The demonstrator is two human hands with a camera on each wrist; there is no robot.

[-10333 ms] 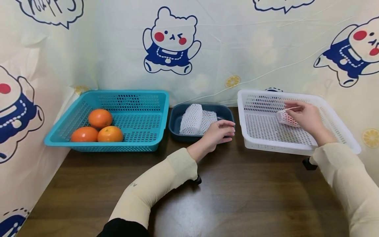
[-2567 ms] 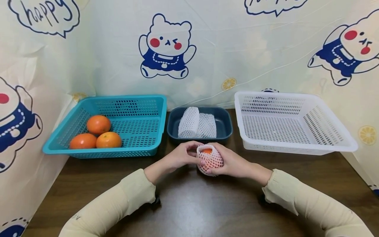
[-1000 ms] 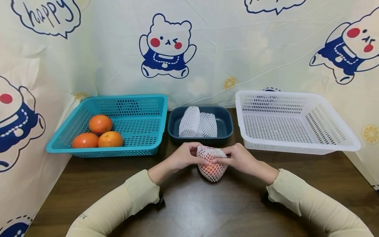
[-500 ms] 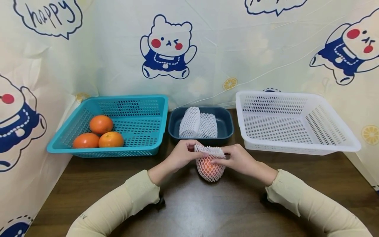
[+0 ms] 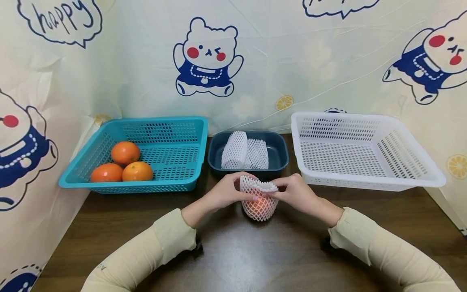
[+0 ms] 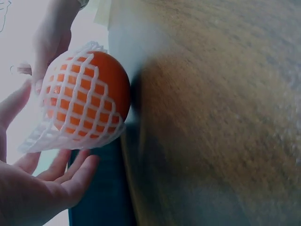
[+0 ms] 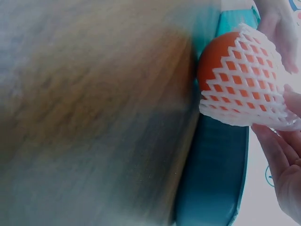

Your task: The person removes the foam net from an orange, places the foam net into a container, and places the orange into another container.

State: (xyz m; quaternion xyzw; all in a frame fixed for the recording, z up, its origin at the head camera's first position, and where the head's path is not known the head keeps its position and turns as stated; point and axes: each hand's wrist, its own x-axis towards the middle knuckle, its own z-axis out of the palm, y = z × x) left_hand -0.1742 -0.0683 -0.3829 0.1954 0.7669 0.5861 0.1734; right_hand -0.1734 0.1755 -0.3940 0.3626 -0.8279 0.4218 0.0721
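In the head view, one orange sits inside a white foam net sleeve low over the table in front of me. My left hand grips the sleeve's left side at the upper rim, thumb in front and fingers behind. My right hand pinches the rim on the right side. The sleeve's upper end stands above the fruit, its edge folded over at the right. Both wrist views show the lower end of the orange bare of net, while the mesh covers the rest.
A teal basket at left holds three oranges. Behind my hands, a dark blue tray holds folded white foam nets. At right stands a white basket. A printed cloth hangs close behind them.
The net-covered orange has come from the white basket to the table's middle, and my left hand has joined on it. Lately, its sleeve rim has been drawn up and my right fingers shifted along it.
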